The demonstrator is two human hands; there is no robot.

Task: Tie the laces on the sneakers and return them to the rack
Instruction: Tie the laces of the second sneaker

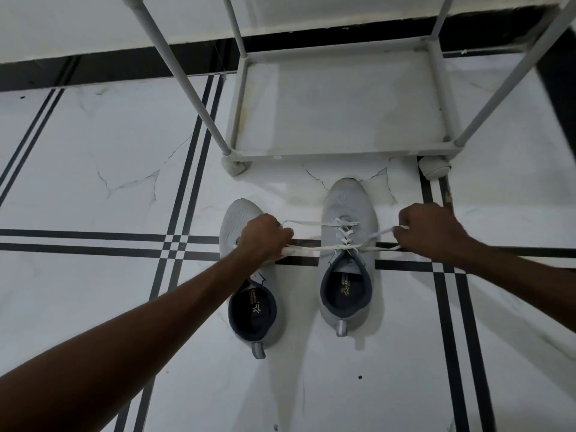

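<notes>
Two light grey sneakers with dark linings stand side by side on the floor, toes pointing at the rack. The right sneaker (pixel 347 207) has white laces (pixel 324 248) pulled out taut to both sides. My left hand (pixel 265 238) is closed on the left lace strands, hovering over the left sneaker (pixel 240 219) and hiding its lacing. My right hand (pixel 430 233) is closed on the right lace strands, to the right of the right sneaker. The grey shoe rack (pixel 336 152) stands just beyond the toes, its bottom shelf bare.
The floor is white marble-look tile with black stripe lines (pixel 93 241). The rack's poles (pixel 174 76) rise toward me on the left and right. A black skirting and a white wall (pixel 93 23) run behind the rack.
</notes>
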